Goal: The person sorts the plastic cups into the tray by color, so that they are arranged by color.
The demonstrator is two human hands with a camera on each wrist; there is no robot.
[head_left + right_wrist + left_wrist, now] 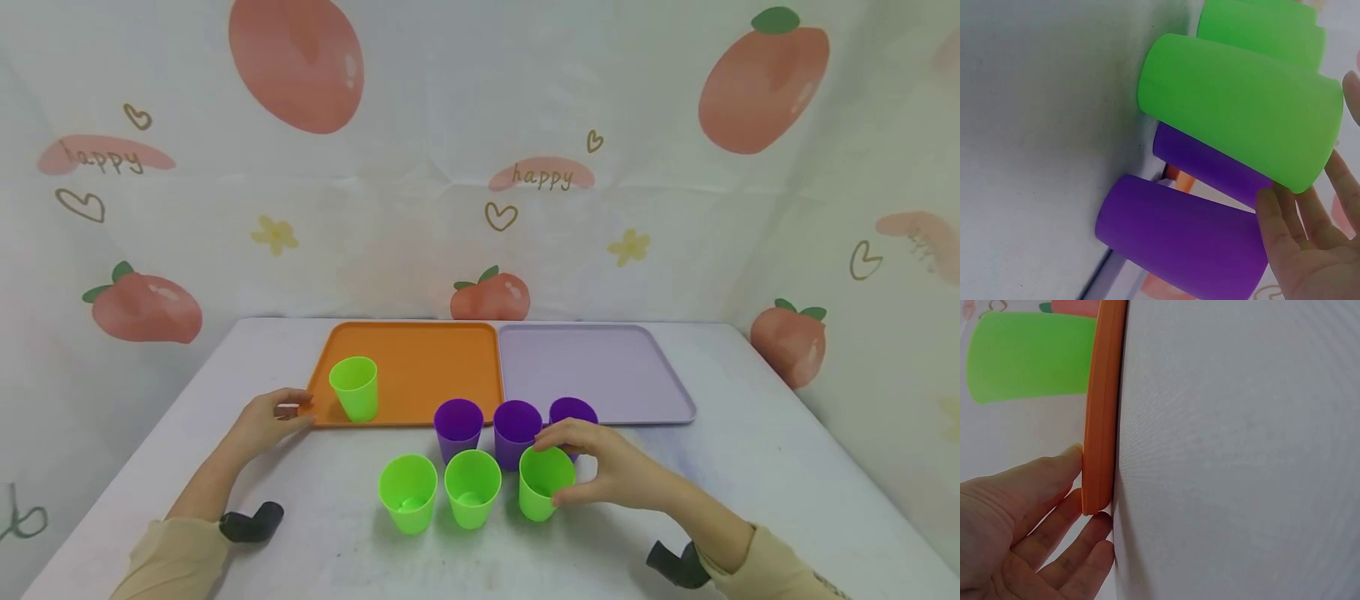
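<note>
On the left, my left hand (262,427) grips the front left corner of the orange tray (435,375), thumb over its rim and fingers along the outer side. A green cup (356,390) stands upright on that tray. My right hand (626,467) spreads its thumb and fingers around the rim of the rightmost green cup (540,500), which stands upright. In the right wrist view, the fingertips are right at the rim of this cup (1235,106), and one finger overlaps a purple cup (1179,237). Two more green cups (408,500) stand left of it.
Several purple cups (459,429) form a row behind the green ones, just in front of the trays. A pale lilac tray (592,367) lies against the orange tray's right side. Behind the white table (315,533) hangs a printed curtain (420,250).
</note>
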